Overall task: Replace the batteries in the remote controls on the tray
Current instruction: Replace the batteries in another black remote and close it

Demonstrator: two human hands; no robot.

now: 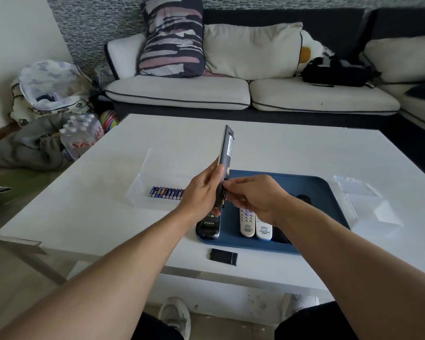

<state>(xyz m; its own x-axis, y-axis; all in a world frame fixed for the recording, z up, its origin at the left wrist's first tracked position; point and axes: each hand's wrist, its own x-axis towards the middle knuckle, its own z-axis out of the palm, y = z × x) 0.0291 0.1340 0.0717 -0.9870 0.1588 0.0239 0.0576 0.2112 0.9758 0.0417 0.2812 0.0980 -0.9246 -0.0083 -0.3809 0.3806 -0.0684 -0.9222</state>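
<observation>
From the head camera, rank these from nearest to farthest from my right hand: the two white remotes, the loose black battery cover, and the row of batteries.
From the right hand:
1. White remotes, on the blue tray directly under the hand.
2. Black battery cover, on the table in front of the tray.
3. Row of batteries, in the clear container to the left.

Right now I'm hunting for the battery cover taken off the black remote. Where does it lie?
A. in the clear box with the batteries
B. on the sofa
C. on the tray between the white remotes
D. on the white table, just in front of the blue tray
D: the battery cover lies flat on the white table, just outside the blue tray on its near side.
</observation>
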